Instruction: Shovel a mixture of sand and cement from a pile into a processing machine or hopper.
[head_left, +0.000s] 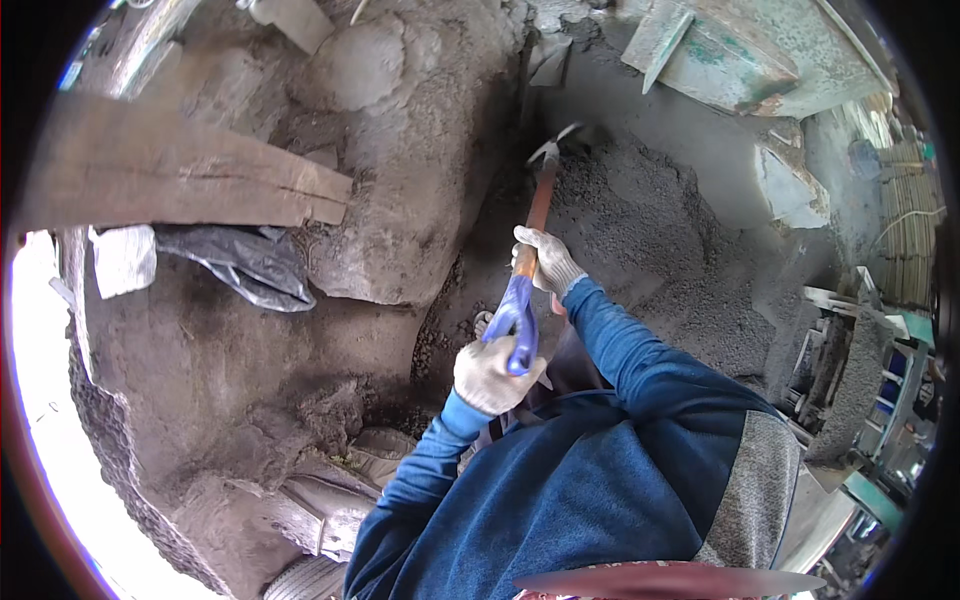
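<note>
My left hand (499, 375), in a pale knit work glove, is closed around the purple D-shaped grip (519, 319) of a shovel. Further up, my right hand (551, 259), gloved the same way, wraps the shovel's reddish-brown shaft (541, 199). The shovel's metal head (551, 148) reaches down to the left edge of a heap of dark grey, gravelly material (637, 202). Shadow and blur hide most of its blade. Part of a sandalled foot (484, 322) shows beside the grip.
A thick wooden beam (187, 169) juts in from the left above black plastic sheeting (247, 274). A rough concrete ledge (382, 247) borders the heap. Beyond it hangs a worn metal chute (720, 52). A pale slab (791, 187) and machinery (840, 375) stand to the right.
</note>
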